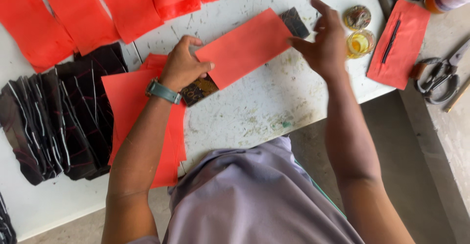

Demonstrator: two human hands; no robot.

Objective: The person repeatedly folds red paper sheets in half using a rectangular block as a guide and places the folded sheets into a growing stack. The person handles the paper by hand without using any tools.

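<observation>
Head view, item by item.

- Red sheet (243, 47): lies aslant on the white table (254, 112), over a dark patterned strip (198, 90) whose ends show at both short edges. It looks thin, light and limp, likely to slide or crease; you would best hold it flat near an edge or corner.
- Your left hand (183, 68): fingers curled, pressing down on the sheet's lower left corner, wristwatch (163, 92) on the wrist.
- Your right hand (325, 41): fingers spread and loose, at the sheet's upper right end; holding nothing that I can see.
- Stack of red sheets (142, 121): under your left forearm.
- Dark striped pieces (54, 121): fanned out at far left.
- Small glass jar (361, 43), scissors (440, 75): to the right.
</observation>
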